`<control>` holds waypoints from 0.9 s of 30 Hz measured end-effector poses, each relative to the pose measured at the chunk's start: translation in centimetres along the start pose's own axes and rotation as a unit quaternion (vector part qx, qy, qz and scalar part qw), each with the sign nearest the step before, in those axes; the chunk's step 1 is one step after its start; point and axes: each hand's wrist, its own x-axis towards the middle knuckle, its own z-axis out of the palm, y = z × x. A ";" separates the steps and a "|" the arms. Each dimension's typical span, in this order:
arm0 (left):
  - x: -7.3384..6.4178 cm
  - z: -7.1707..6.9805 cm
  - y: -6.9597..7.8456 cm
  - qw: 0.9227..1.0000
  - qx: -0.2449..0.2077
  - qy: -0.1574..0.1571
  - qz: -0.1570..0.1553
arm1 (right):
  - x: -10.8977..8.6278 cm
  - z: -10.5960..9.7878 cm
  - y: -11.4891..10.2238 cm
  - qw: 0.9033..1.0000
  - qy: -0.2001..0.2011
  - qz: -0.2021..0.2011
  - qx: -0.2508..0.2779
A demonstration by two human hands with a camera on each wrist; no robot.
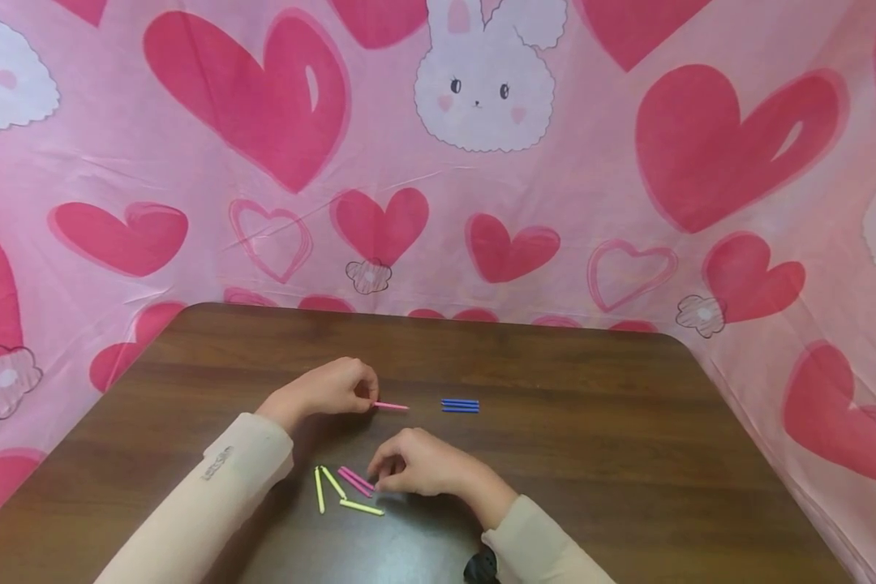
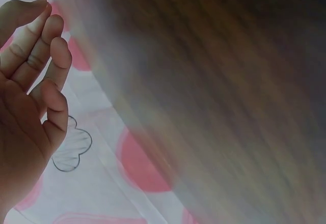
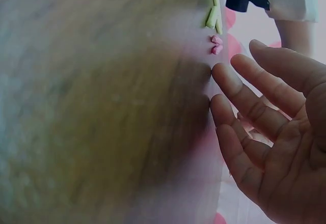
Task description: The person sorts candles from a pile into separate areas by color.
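Pinching a single pink stick (image 1: pixel 392 405) between thumb and fingertip, the left hand (image 1: pixel 336 385) is stretched out over the brown table (image 1: pixel 591 454), the stick's free end pointing toward three o'clock if you read twelve as the far edge. Farther along that same three o'clock line, apart from it, three blue sticks (image 1: pixel 460 405) lie side by side. Down at five o'clock from the pinched stick is the right hand (image 1: pixel 419 462), its thumb and fingers apart with nothing between them; just off its fingertips, toward eight o'clock, lies a pair of pink sticks (image 1: pixel 355 481). Three yellow sticks (image 1: pixel 362 508) lie loosely about that pair, from its nine o'clock round to six.

From where I stand, the step in hand looks like setting down the lone pink one as the start of its own group, level with the blue. Whether it already rests on the wood, I can't tell. The next move seems to call for a gentle release, so it doesn't roll, then a fingertip pick from the pink pair without nudging the yellow.
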 end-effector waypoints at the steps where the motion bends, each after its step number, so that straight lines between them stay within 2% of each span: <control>1: 0.2 0.0 0.0 1.000 0.001 -0.001 0.004 | 0.0 0.0 0.0 1.000 -0.001 -0.002 -0.002; 9: 1.1 0.4 -0.1 1.000 -0.007 -0.013 0.014 | 0.4 0.0 0.2 1.000 -0.013 -0.004 0.009; 18: 1.6 0.7 -0.1 1.000 -0.001 -0.025 0.007 | 0.6 0.2 0.1 1.000 -0.017 -0.001 0.013; 27: 2.0 1.0 -0.5 1.000 0.001 -0.029 0.002 | 1.2 0.4 0.0 0.999 -0.017 -0.005 -0.032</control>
